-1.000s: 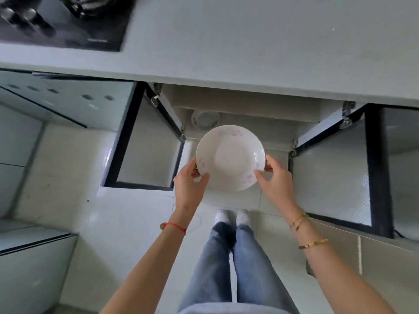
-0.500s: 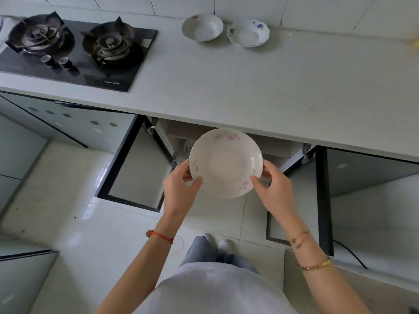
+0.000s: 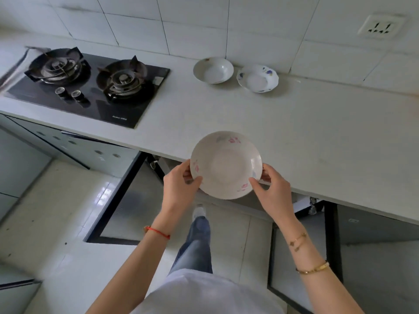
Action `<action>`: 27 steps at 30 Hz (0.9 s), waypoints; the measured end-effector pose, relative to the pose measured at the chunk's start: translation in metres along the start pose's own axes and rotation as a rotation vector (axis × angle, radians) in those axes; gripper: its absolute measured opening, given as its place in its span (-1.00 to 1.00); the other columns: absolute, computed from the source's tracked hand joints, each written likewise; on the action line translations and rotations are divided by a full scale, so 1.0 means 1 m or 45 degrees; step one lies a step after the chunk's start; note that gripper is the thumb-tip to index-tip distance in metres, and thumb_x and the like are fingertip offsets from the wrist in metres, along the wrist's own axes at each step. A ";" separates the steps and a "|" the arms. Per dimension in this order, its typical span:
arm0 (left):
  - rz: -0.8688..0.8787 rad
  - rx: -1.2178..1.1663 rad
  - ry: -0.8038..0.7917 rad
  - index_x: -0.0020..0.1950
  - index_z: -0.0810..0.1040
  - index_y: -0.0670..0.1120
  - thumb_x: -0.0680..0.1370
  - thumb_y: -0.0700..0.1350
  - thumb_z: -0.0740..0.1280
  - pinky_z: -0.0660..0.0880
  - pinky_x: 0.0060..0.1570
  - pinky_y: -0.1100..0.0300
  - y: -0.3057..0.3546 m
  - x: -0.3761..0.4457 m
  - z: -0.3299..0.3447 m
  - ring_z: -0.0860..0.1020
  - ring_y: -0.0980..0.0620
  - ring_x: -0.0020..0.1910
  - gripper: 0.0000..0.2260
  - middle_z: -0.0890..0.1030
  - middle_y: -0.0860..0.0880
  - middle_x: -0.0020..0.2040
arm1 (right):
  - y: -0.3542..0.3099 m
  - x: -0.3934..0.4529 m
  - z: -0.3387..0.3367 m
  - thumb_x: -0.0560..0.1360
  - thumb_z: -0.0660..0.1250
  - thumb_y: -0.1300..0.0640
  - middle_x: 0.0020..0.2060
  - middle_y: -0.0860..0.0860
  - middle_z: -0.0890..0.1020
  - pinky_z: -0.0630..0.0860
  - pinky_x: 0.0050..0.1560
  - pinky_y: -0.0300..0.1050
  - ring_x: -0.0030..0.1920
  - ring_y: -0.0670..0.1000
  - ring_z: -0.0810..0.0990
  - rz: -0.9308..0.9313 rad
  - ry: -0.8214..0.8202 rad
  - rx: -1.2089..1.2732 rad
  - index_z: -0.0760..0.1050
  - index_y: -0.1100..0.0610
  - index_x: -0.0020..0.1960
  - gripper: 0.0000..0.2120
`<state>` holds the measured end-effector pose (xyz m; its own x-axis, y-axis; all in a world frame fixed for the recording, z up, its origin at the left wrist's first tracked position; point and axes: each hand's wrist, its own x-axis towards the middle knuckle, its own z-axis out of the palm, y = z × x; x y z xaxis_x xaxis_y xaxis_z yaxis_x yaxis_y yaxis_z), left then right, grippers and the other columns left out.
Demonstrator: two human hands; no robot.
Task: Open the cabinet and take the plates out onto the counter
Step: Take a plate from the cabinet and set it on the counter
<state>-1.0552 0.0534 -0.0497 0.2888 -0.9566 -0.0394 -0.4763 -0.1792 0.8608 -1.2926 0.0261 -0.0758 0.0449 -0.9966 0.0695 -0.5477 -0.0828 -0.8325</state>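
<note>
While both hands grip its rim, left hand (image 3: 180, 189) and right hand (image 3: 273, 191) flank the plate (image 3: 226, 164).

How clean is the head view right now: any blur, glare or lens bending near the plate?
Head view: the pink-flowered white plate is fairly sharp between the left hand and right hand; the wide lens bows the white counter's front edge and the wall tiles; soft motion blur smears the left border by the black gas hob; daylight glare sits on the pale floor tiles.
</note>
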 end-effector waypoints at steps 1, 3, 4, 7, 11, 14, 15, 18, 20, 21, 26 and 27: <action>-0.005 -0.002 0.010 0.20 0.60 -0.04 0.44 -0.26 0.45 0.50 -0.16 0.52 -0.001 0.017 0.000 0.63 0.23 -0.10 -0.65 0.67 0.07 -0.06 | -0.001 0.016 0.005 0.47 0.41 0.09 -0.04 -0.15 0.60 0.35 -0.12 -0.65 -0.04 -0.32 0.53 0.004 0.006 -0.001 0.50 0.03 0.24 -0.65; -0.002 0.002 0.017 0.21 0.60 -0.05 0.44 -0.25 0.45 0.52 -0.12 0.47 -0.004 0.054 0.000 0.64 0.19 -0.09 -0.64 0.66 0.06 -0.04 | -0.002 0.049 0.017 0.47 0.41 0.10 -0.04 -0.15 0.60 0.35 -0.13 -0.66 -0.06 -0.37 0.52 0.019 0.019 -0.017 0.50 0.05 0.25 -0.64; 0.009 0.001 0.012 0.21 0.60 -0.05 0.44 -0.26 0.45 0.53 -0.10 0.44 -0.006 0.074 0.000 0.64 0.18 -0.09 -0.64 0.67 0.06 -0.04 | -0.002 0.068 0.024 0.47 0.41 0.09 -0.04 -0.15 0.60 0.35 -0.13 -0.66 -0.07 -0.36 0.52 0.026 0.024 -0.028 0.50 0.05 0.25 -0.64; 0.045 0.004 -0.033 0.22 0.59 -0.05 0.44 -0.28 0.44 0.57 -0.07 0.42 -0.009 0.140 -0.001 0.64 0.20 -0.10 -0.63 0.67 0.07 -0.04 | -0.005 0.125 0.046 0.47 0.42 0.08 -0.06 -0.16 0.59 0.35 -0.14 -0.66 -0.08 -0.32 0.54 0.055 0.040 -0.045 0.49 0.04 0.25 -0.64; 0.027 0.047 -0.060 0.23 0.59 -0.05 0.44 -0.28 0.44 0.58 -0.01 0.30 -0.013 0.222 -0.002 0.65 0.09 -0.08 -0.63 0.68 0.00 -0.01 | -0.010 0.197 0.074 0.45 0.43 0.13 -0.13 -0.31 0.56 0.38 -0.13 -0.61 -0.05 -0.38 0.53 0.081 0.056 -0.030 0.52 0.02 0.17 -0.69; 0.010 0.044 -0.071 0.20 0.60 -0.05 0.43 -0.30 0.44 0.61 0.00 0.20 -0.022 0.273 -0.001 0.66 0.08 -0.08 -0.63 0.68 -0.03 -0.02 | -0.010 0.243 0.095 0.43 0.43 0.13 -0.14 -0.29 0.58 0.41 -0.14 -0.54 -0.07 -0.32 0.55 0.113 0.050 -0.049 0.51 -0.03 0.11 -0.72; 0.000 0.043 -0.077 0.20 0.60 -0.06 0.42 -0.31 0.44 0.62 0.00 0.18 -0.025 0.287 -0.001 0.66 0.06 -0.08 -0.63 0.68 -0.04 -0.02 | -0.010 0.256 0.102 0.43 0.43 0.13 -0.14 -0.25 0.60 0.41 -0.13 -0.50 -0.08 -0.29 0.56 0.130 0.048 -0.052 0.51 -0.04 0.09 -0.73; -0.048 0.038 -0.092 0.17 0.61 -0.06 0.42 -0.32 0.44 0.62 0.00 0.13 -0.039 0.322 0.002 0.66 0.05 -0.09 -0.65 0.68 -0.03 -0.03 | -0.007 0.288 0.121 0.42 0.41 0.14 -0.14 -0.18 0.62 0.48 -0.10 -0.34 -0.08 -0.23 0.58 0.183 0.047 -0.048 0.52 -0.02 0.06 -0.77; -0.079 0.035 -0.101 0.13 0.61 -0.05 0.42 -0.32 0.44 0.62 0.00 0.13 -0.047 0.341 0.005 0.66 0.06 -0.09 -0.67 0.68 -0.02 -0.04 | -0.004 0.305 0.132 0.42 0.41 0.14 -0.14 -0.16 0.63 0.53 -0.09 -0.25 -0.08 -0.20 0.58 0.200 0.034 -0.049 0.52 0.00 0.05 -0.79; -0.095 0.039 -0.104 0.12 0.61 -0.06 0.41 -0.32 0.44 0.62 0.00 0.13 -0.051 0.349 0.006 0.66 0.05 -0.09 -0.68 0.68 -0.02 -0.05 | -0.003 0.312 0.136 0.43 0.41 0.14 -0.14 -0.15 0.63 0.53 -0.08 -0.23 -0.08 -0.18 0.59 0.205 0.020 -0.047 0.52 0.02 0.05 -0.79; -0.155 0.025 -0.106 0.13 0.62 -0.06 0.40 -0.33 0.44 0.62 -0.03 0.17 -0.067 0.374 0.008 0.66 0.07 -0.11 -0.66 0.68 -0.03 -0.06 | 0.002 0.337 0.153 0.44 0.41 0.12 -0.11 -0.10 0.64 0.57 -0.05 -0.17 -0.06 -0.14 0.60 0.237 -0.044 -0.054 0.53 0.05 0.06 -0.80; -0.160 0.025 -0.107 0.13 0.62 -0.05 0.40 -0.33 0.44 0.62 -0.04 0.18 -0.069 0.377 0.009 0.66 0.09 -0.12 -0.65 0.68 -0.02 -0.06 | 0.004 0.341 0.155 0.44 0.41 0.11 -0.09 -0.08 0.64 0.59 -0.03 -0.12 -0.05 -0.11 0.61 0.245 -0.059 -0.056 0.53 0.06 0.09 -0.77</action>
<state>-0.9206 -0.2970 -0.1284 0.2770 -0.9421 -0.1893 -0.4573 -0.3025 0.8363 -1.1498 -0.3138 -0.1404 -0.0261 -0.9931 -0.1147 -0.5861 0.1081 -0.8030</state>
